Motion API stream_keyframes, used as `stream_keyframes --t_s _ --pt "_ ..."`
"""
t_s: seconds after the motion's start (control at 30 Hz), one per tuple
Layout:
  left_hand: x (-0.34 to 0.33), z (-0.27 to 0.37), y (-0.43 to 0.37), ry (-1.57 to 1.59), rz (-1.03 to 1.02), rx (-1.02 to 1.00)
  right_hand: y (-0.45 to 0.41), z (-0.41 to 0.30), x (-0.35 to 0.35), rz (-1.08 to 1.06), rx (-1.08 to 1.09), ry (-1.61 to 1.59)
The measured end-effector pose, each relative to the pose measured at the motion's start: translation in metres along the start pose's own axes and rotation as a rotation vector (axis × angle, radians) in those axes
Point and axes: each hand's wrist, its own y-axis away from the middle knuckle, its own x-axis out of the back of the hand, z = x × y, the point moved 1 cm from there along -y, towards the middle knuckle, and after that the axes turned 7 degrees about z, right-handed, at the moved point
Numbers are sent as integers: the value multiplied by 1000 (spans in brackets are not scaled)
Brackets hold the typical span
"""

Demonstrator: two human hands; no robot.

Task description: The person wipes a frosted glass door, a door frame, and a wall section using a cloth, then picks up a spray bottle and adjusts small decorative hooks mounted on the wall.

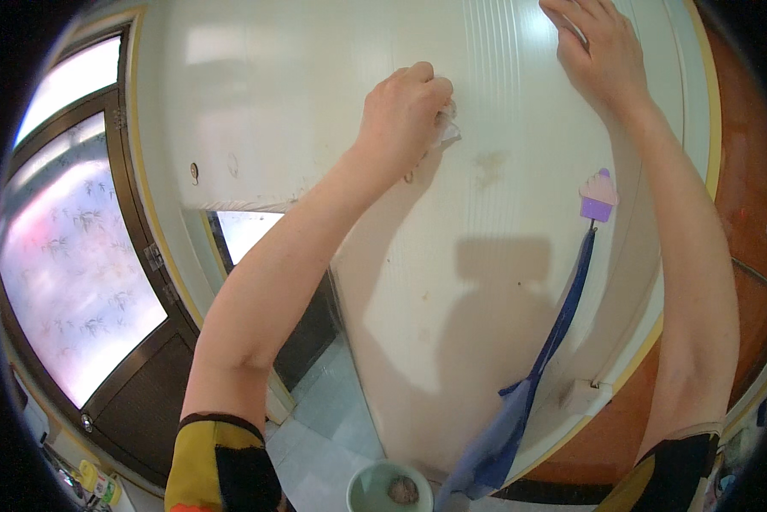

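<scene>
My left hand [404, 118] is closed around a crumpled white cloth or tissue [449, 129] and holds it against the white wall panel [415, 256]. Most of the wad is hidden by my fingers. A brownish smudge [489, 168] marks the panel to the right of it. Higher up at the right, my right hand [604, 61] is at the panel with thumb and fingers apart. Nothing shows in it, though its fingertips run to the picture's top edge. Below that hand, a purple and pink cupcake-shaped hook [598, 197] carries a hanging blue cloth item [518, 409].
At the left stands a brown-framed door [83, 256] with frosted, leaf-patterned glass. A pale green bucket [358, 489] holding a brownish round wad [403, 490] sits below. A small metal hook [195, 173] is on the wall; a yellow-labelled bottle [95, 483] is at lower left.
</scene>
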Motion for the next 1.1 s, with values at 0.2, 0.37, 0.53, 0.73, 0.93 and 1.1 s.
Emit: stream_keyframes --t_s 0.2,0.37,0.53,0.73,0.93,1.1 --pt "4 4 21 2 -147 -138 -3 1 -2 7 1 -29" --pt "9 2 12 -19 -152 -33 -2 -2 1 12 -44 -23" --pt "9 6 27 -16 -241 -154 0 0 2 -25 -34 -32" --pt "12 -8 8 -108 -223 -61 -1 -4 2 -49 -83 -30" --pt "11 -2 14 -136 -252 -274 -1 -2 2 -63 -86 -20" --pt "16 3 14 -89 -348 -417 -1 -4 4 -62 -73 -5"
